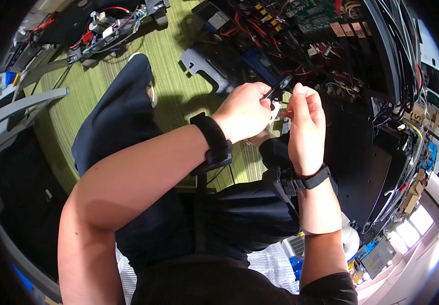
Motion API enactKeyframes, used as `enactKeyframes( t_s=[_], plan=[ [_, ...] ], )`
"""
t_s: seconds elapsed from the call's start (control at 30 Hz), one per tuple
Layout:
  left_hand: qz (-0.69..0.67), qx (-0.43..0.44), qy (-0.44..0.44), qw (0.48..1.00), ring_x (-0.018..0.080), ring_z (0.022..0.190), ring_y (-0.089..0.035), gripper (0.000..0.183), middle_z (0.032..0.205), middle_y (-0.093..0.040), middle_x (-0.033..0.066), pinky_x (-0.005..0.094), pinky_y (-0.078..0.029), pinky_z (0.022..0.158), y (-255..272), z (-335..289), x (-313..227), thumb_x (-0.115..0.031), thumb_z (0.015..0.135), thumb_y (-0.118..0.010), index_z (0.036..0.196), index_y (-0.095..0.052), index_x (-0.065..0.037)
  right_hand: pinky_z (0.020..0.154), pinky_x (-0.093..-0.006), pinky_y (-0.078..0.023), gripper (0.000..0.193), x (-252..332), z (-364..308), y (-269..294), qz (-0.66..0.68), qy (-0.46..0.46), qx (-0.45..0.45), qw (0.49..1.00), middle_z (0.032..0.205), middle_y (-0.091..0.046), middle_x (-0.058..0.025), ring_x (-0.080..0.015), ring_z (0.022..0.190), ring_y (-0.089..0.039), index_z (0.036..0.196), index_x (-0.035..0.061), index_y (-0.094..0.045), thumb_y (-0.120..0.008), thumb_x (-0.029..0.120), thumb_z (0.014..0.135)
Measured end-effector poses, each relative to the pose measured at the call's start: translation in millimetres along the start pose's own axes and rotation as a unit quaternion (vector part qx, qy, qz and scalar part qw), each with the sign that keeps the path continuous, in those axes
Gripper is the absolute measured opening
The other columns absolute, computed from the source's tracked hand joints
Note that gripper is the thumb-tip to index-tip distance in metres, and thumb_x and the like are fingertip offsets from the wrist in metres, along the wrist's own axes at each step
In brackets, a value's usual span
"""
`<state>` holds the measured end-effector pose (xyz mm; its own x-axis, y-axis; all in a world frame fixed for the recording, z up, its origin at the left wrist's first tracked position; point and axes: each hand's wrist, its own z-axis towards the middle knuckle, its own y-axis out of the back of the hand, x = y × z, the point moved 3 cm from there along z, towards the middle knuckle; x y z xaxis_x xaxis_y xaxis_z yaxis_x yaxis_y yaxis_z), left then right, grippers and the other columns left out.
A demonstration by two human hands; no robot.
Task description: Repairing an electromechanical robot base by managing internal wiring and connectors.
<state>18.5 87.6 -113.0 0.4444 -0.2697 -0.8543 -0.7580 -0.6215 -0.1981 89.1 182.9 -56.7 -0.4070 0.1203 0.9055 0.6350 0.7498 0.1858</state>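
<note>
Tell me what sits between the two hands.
In the head view, a small white connector sits between the left hand and right hand, with a black tool above it.

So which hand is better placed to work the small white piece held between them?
Probably the right hand: its fingertips pinch right at the small white piece, thumb side free. The left hand is closed around a black tool angled over that piece, so it seems occupied steadying.

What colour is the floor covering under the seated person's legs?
Yellow-green, with fine stripes; the floor shows best in the head view, above the dark trouser leg.
</note>
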Motion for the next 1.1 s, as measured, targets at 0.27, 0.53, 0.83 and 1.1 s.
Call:
enactKeyframes(
  t_s=[0.27,0.53,0.83,1.1],
  plan=[
    [0.060,0.003,0.005,0.998,0.0125,0.080,-0.059,0.025,0.090,-0.062,0.0078,0.0262,-0.050,0.073,2.8,-0.4,0.1,-0.002,0.092,-0.041,0.112,-0.053,0.006,0.072,-0.0198,-0.042,0.029,-25.4,15.7,-11.0,0.030,-0.029,-0.028,0.999,0.099,-0.058,-0.0060,-0.0082,0.083,-0.053,0.116,0.0007,-0.047,-0.048,0.020,0.095],
    [0.074,0.027,-0.008,0.997,0.0129,0.080,-0.061,0.028,0.098,-0.063,0.0116,0.0264,-0.050,0.072,1.9,-2.4,-0.1,0.000,0.091,-0.039,0.114,-0.052,0.007,0.058,-0.0226,-0.048,0.025,-27.5,27.5,-25.9,0.183,-0.091,0.041,0.978,0.089,-0.062,-0.0073,-0.0120,0.071,-0.059,0.109,0.0032,-0.050,-0.040,0.023,0.098],
    [0.006,0.012,-0.009,1.000,0.0151,0.072,-0.061,0.034,0.106,-0.059,0.0137,0.0269,-0.050,0.066,3.8,1.9,9.1,0.000,0.089,-0.039,0.122,-0.044,0.009,0.062,-0.0231,-0.045,0.023,-30.8,30.5,-30.3,0.148,-0.109,0.033,0.983,0.080,-0.058,-0.0036,-0.0104,0.069,-0.054,0.098,0.0031,-0.055,-0.043,0.022,0.097],
    [0.009,0.040,0.048,0.998,0.0131,0.073,-0.058,0.029,0.098,-0.057,0.0096,0.0253,-0.048,0.064,19.3,-2.7,2.4,0.002,0.089,-0.036,0.116,-0.048,0.006,0.058,-0.0224,-0.044,0.025,-21.8,31.7,-49.4,0.102,-0.152,0.057,0.981,0.076,-0.058,-0.0043,-0.0100,0.062,-0.054,0.095,0.0048,-0.054,-0.043,0.027,0.096]
  ],
)
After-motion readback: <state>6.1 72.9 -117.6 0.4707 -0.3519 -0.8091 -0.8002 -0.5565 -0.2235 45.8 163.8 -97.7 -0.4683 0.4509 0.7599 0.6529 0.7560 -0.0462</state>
